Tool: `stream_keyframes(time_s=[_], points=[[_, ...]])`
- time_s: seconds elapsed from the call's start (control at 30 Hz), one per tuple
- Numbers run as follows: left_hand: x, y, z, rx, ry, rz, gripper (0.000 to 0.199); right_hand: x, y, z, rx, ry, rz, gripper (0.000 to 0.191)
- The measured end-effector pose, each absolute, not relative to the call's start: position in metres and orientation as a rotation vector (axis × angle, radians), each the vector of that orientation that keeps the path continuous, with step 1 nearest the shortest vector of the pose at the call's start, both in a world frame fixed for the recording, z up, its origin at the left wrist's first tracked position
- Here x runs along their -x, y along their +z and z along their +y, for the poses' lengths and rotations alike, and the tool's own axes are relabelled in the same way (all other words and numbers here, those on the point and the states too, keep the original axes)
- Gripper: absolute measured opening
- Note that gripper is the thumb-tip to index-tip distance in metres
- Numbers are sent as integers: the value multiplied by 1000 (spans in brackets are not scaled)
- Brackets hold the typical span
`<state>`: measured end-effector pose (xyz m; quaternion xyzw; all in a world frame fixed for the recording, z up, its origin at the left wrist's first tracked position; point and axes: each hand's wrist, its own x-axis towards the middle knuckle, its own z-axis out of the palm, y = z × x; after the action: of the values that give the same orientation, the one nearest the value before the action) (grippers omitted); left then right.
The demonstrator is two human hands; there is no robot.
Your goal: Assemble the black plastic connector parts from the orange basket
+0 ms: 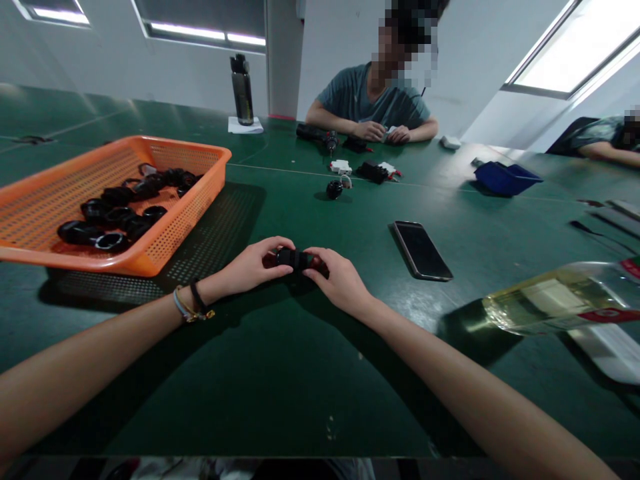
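A small black cylindrical part is held level just above the green table, near the middle of the view. My left hand grips its left end between thumb and fingers. At the other end, the thumb and fingers of my right hand close round it. The fingertips hide both ends of the part. To the left stands an orange perforated basket, in which several black rounded parts lie in a loose pile.
Right of my hands lie a phone and a bottle of yellow liquid. Beyond are a black round part, a blue tray, a power tool and a dark bottle. A person sits opposite; another is far right.
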<state>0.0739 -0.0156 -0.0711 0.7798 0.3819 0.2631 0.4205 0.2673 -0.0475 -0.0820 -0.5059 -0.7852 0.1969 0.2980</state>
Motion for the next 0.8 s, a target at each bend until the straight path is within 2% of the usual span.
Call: stream_keyframes(time_s=[0.8], points=[[-75,-69,-17,-1927,672,953,32,-267,-79,-48,1399,543,-2110,24]])
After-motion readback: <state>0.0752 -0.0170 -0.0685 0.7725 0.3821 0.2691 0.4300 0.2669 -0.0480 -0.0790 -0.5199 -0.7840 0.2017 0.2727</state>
